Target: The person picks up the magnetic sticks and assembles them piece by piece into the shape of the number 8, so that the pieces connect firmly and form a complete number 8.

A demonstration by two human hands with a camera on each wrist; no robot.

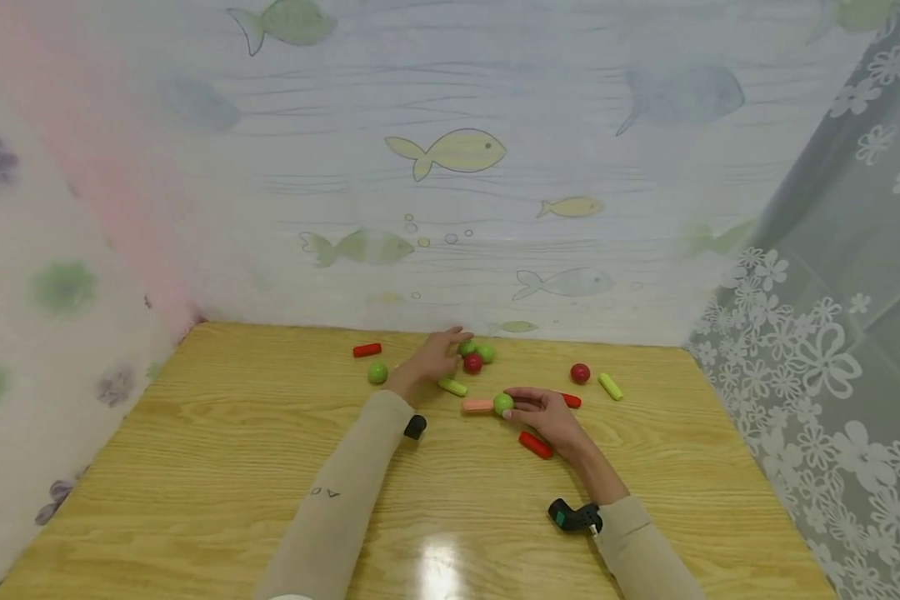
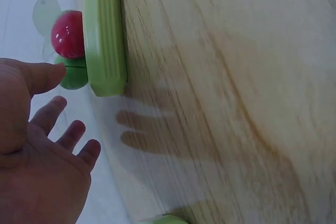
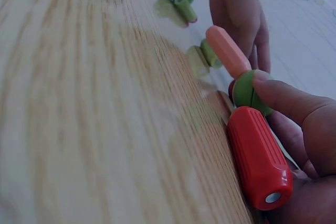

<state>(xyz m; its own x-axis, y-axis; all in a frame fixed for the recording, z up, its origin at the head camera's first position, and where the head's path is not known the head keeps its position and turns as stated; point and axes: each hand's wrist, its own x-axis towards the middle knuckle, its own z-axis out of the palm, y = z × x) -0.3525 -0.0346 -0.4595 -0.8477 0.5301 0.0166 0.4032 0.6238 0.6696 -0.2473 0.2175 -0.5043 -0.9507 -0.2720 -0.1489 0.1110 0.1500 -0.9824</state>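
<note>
My right hand (image 1: 547, 417) pinches a green ball (image 1: 503, 404) between thumb and fingers. A salmon-pink rod (image 1: 477, 406) sticks out from the left side of that ball, end against it. My left hand (image 1: 437, 358) reaches to the back of the table with fingers spread loosely, its thumb tip right at a green ball (image 2: 74, 74). Beside it sit a red ball (image 1: 473, 363) and another green ball (image 1: 486, 354). A yellow-green rod (image 1: 453, 387) lies just in front of that group. A red rod (image 3: 258, 156), with a metal disc in its end, lies close by my right hand.
Farther left are a red rod (image 1: 367, 350) and a green ball (image 1: 377, 372). To the right lie a red ball (image 1: 580, 373), a yellow-green rod (image 1: 611, 386) and a red rod (image 1: 571, 401) partly behind my fingers. A fish-patterned curtain (image 1: 450, 275) borders the table's back edge.
</note>
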